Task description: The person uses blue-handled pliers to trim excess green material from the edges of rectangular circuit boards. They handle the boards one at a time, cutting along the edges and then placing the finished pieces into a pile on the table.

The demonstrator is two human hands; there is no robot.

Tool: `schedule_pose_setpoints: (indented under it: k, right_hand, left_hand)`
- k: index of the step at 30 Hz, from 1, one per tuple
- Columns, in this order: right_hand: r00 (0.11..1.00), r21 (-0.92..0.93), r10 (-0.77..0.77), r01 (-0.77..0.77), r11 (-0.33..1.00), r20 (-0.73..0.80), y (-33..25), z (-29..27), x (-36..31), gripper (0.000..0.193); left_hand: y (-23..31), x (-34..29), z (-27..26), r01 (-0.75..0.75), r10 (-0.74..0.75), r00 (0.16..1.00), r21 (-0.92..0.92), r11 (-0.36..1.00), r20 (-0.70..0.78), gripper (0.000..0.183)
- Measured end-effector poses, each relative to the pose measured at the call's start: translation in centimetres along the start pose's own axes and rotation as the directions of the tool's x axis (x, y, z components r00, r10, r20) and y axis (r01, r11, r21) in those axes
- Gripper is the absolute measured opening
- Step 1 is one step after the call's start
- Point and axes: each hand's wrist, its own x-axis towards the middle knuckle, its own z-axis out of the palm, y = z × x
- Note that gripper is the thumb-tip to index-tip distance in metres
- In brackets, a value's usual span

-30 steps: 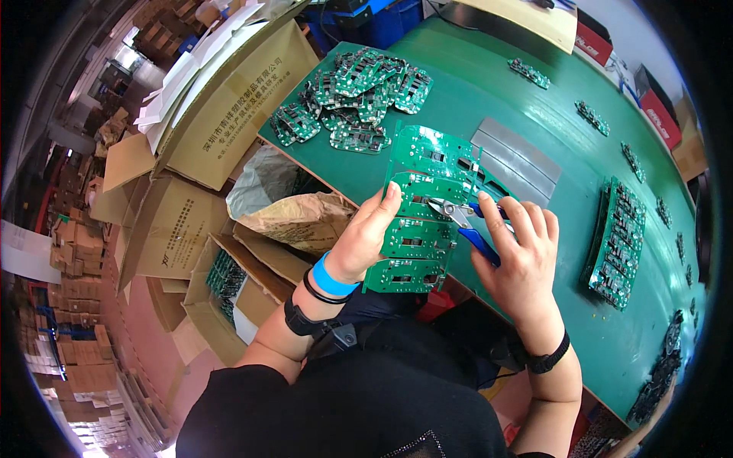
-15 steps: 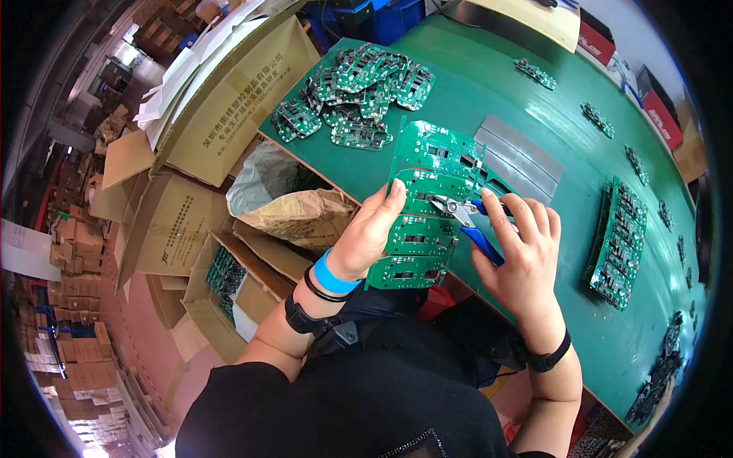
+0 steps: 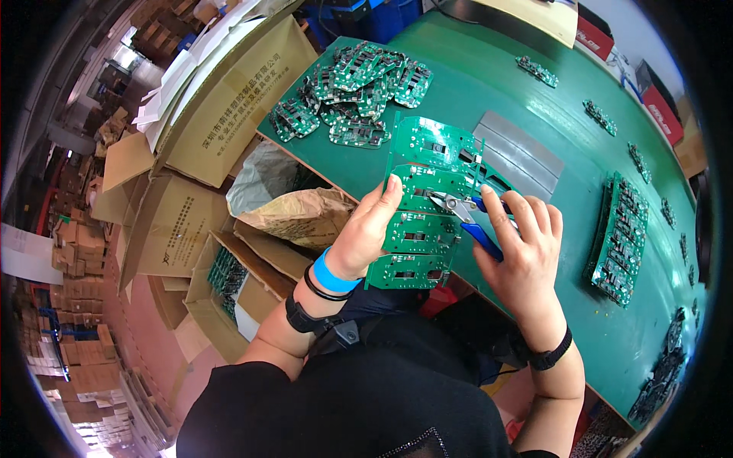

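My left hand point(image 3: 369, 233) grips the left edge of a green circuit board panel point(image 3: 416, 242), its thumb lying on the board's face. The panel is several joined boards, held up over the table's near edge. In my right hand point(image 3: 527, 256) is a pair of blue-handled cutting pliers point(image 3: 481, 238). Their jaws rest against the second board from the top, near its middle. Whether the jaws touch a part there, I cannot tell. Beyond the panel lies a grey ridged plate point(image 3: 519, 156), partly covered by the panel and my right hand.
A pile of separate circuit boards point(image 3: 357, 88) lies at the table's far left. Stacked board panels point(image 3: 620, 240) sit to the right, with a row of single boards point(image 3: 599, 118) behind. Open cardboard boxes point(image 3: 229, 137) stand left of the green table point(image 3: 458, 69).
The upper end of the panel has tilted slightly. The pliers' jaws stay at the second board, and both hands keep their grip almost in the same place.
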Motion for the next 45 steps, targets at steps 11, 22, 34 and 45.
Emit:
schedule_pose_setpoints:
  k: [11,22,34,45]
  right_hand:
    - [0.998,0.053,-0.011,0.014,0.998,-0.065,0.1,0.0,0.0,0.064]
    - [0.992,0.129,0.128,-0.125,0.984,-0.016,1.5,0.4,0.3,0.053]
    - [0.985,0.141,0.170,-0.169,0.975,0.010,1.6,0.5,0.3,0.055]
    - [0.998,0.181,-0.017,0.005,0.984,0.061,0.2,-0.3,0.7,0.064]
  left_hand:
    - [-0.6,0.2,-1.1,-0.029,0.028,0.999,0.019,0.999,0.043,0.059]
    - [-1.9,1.3,-3.6,0.163,0.078,0.953,-0.713,0.682,0.293,0.072]
    - [-2.3,2.3,-3.8,0.255,0.118,0.903,-0.737,0.625,0.413,0.075]
    - [0.4,2.9,-1.9,0.015,-0.006,0.999,-0.311,0.950,0.031,0.060]
